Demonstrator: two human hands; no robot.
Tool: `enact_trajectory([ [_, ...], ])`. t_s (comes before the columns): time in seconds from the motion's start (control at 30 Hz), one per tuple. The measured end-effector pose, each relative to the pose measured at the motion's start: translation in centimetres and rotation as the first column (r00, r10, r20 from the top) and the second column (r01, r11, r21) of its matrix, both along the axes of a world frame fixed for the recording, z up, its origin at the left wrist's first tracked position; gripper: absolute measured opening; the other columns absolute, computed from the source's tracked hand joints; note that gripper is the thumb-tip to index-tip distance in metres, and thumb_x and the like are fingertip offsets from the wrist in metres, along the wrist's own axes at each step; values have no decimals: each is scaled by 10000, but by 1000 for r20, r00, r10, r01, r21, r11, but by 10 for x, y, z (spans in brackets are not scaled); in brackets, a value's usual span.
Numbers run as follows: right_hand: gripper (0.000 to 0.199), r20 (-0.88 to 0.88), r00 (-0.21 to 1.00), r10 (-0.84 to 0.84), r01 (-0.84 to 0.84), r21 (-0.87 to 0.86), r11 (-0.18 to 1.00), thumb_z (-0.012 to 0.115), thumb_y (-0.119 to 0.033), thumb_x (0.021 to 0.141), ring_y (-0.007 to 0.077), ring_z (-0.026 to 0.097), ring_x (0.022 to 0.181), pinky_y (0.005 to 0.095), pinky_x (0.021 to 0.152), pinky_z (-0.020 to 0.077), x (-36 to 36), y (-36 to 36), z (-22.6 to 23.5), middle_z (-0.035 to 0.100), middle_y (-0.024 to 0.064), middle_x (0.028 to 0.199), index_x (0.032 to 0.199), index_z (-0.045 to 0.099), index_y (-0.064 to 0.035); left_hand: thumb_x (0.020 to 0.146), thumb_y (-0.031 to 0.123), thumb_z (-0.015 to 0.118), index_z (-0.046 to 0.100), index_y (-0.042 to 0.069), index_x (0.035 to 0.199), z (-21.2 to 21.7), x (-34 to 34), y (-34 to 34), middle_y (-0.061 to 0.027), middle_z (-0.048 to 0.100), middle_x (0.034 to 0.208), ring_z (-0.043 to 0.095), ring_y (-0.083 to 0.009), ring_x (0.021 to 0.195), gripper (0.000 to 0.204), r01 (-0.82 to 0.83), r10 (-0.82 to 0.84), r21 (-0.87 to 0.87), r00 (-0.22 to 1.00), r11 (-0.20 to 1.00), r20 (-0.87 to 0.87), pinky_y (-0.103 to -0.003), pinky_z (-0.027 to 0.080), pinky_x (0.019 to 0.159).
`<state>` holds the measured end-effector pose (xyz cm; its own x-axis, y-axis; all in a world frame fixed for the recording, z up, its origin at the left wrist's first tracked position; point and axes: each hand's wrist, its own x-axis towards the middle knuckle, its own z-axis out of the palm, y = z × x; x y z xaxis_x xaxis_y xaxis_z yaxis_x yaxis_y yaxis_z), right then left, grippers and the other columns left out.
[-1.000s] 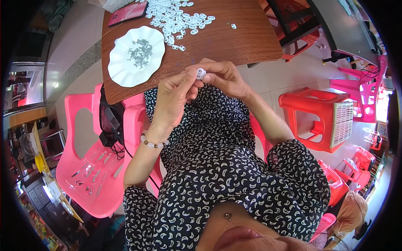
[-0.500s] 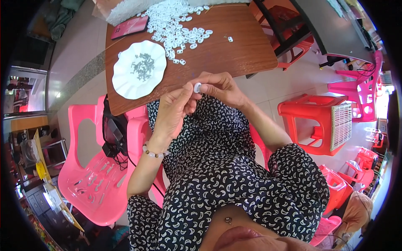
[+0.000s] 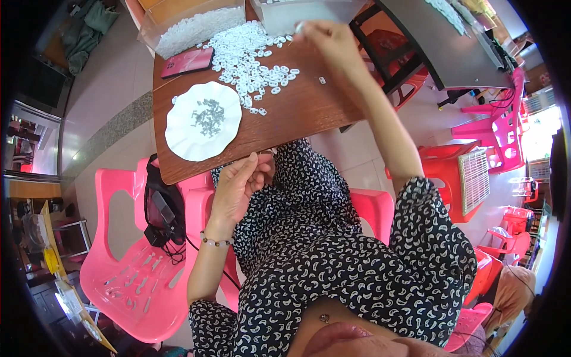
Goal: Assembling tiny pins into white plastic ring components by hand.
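Brown wood made up the worktop, and on it a loose heap of small white plastic pieces was spread toward the far side, with one stray piece lying apart to the right. Nearer the person, a white scalloped plate was set on the worktop, and a small pile of grey metal bits was held in its middle. A red phone was laid flat just left of the heap, and behind it a clear bin filled with more white pieces was placed at the worktop's far edge.

The right hand was stretched out over the far side of the worktop, beside the heap — its fingers were pinched together on a small white piece held at the fingertips, close to a clear tray at the back edge.

The left hand was held back at the near edge of the worktop, above the lap, with its fingers loosely curled. Whether anything was gripped in it could not be told. A beaded bracelet was worn on that wrist.

A pink plastic chair was stood to the person's left, with a black bag rested against it.
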<state>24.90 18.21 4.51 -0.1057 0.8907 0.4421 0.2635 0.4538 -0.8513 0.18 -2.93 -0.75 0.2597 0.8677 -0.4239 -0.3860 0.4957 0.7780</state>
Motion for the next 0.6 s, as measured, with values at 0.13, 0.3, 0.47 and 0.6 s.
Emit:
enact_trajectory([
  [0.13,263,233,941,-246,193,230,954,571,-230,859,379,659,827,410,733,502,11,74,60,669,227,844,924,683,-1,980,280,537,663,-21,1076,0,-16,-12,0,650,834,528,-24,638,340,-67,67,-10,997,998,38,-160,456,584],
  [0.3,251,469,697,-543,387,392,835,551,-202,846,373,651,884,438,796,495,35,161,38,673,219,864,908,695,-6,971,265,554,661,-26,1066,-4,-24,-15,-9,645,813,536,-31,618,325,-88,89,-31,995,996,48,-161,452,564],
  [0.47,305,424,790,-442,296,367,882,579,-270,829,352,645,950,425,867,495,13,119,39,671,225,935,963,699,-24,969,255,557,663,-23,1062,-6,-32,-20,-4,649,810,544,-32,627,311,-105,107,-38,993,994,51,-166,453,565],
  [0.6,255,401,845,-352,239,307,921,544,-239,925,119,603,694,276,610,463,20,59,-6,674,71,747,926,712,-47,951,231,584,647,-44,1076,-8,-27,-16,-23,645,817,533,-51,629,308,-111,116,-90,992,990,50,-175,449,557],
])
